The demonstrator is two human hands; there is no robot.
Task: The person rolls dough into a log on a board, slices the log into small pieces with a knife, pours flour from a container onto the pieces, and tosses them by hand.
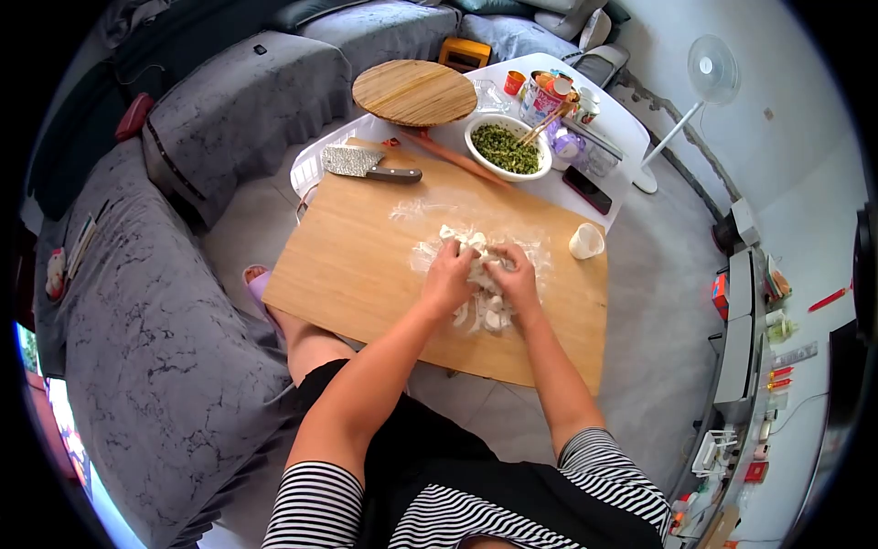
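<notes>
Over the floured middle of a wooden board [347, 247], my left hand [448, 277] has its fingers curled in on the white dough pieces [495, 319]. My right hand [515, 278] faces it from the right, its fingers bent and pinched at the dough between the two hands. Small lumps of dough lie just beyond the fingertips and below the hands, among loose white flour. The fingers partly hide what each hand grips. To the right of my right hand stands a small white cup [586, 242].
A cleaver [370, 165] lies at the board's far left. Behind are a rolling pin [457, 160], a white bowl [545, 168] of chopped green filling with chopsticks, a round wooden board [416, 91] and a phone [587, 189]. A grey-covered sofa [165, 366] flanks the left.
</notes>
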